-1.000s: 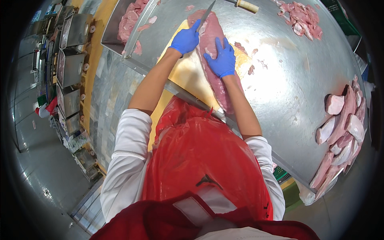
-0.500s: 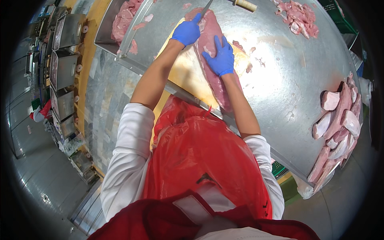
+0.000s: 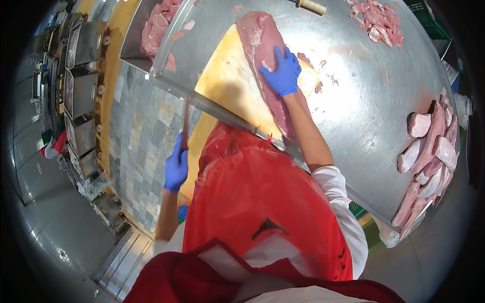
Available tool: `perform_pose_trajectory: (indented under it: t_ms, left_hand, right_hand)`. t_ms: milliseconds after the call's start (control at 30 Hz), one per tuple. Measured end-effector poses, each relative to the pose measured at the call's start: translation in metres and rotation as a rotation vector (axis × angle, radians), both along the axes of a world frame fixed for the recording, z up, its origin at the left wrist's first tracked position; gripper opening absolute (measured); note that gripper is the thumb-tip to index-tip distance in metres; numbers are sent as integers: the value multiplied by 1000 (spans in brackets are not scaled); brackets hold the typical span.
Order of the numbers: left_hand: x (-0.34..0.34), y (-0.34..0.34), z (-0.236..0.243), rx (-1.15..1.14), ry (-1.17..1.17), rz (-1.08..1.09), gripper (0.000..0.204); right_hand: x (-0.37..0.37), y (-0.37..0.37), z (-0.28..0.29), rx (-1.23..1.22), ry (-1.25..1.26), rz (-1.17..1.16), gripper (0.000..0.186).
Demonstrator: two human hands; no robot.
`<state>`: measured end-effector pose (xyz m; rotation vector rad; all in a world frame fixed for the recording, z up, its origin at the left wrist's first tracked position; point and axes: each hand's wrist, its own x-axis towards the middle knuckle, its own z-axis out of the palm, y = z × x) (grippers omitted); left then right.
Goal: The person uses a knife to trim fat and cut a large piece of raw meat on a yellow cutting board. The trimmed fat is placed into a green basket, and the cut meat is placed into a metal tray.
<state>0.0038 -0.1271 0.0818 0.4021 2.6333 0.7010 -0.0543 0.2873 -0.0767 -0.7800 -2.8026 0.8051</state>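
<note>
A long piece of raw pink meat (image 3: 260,40) lies lengthwise across a yellowed cutting board (image 3: 225,78) on the metal table. My right hand (image 3: 284,74), in a blue glove, rests on the meat's right side with its fingers stretched and apart. Away from the meat, my left hand (image 3: 176,167), also blue-gloved, is closed around a knife (image 3: 186,118). The blade points away from me, in front of the table's near left edge; most of the handle is hidden in the fist.
Meat trimmings (image 3: 376,22) lie at the far right, and large cuts (image 3: 429,151) are heaped by the right edge. A metal tray (image 3: 132,48) with meat (image 3: 156,30) adjoins the table's left. Another tool's pale handle (image 3: 312,6) shows at the far edge. Metal bins (image 3: 81,91) stand left.
My left hand has drawn back from the meat's far end, down and left off the table, with the knife still in it. My right hand has stayed on the meat.
</note>
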Motion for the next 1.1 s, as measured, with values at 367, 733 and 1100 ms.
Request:
perform_pose_trajectory:
  t_ms: [367, 733, 1100]
  left_hand:
    - [-15, -4, -18, 543, -30, 668, 66]
    - [-129, 8, -53, 584, -241, 503, 62]
    - [-227, 240, -74, 379, -154, -160, 61]
  right_hand:
    - [-162, 69, -16, -160, -57, 291, 52]
    - [-195, 124, -58, -474, -120, 198, 15]
    - [-162, 115, -16, -732, -147, -71, 31]
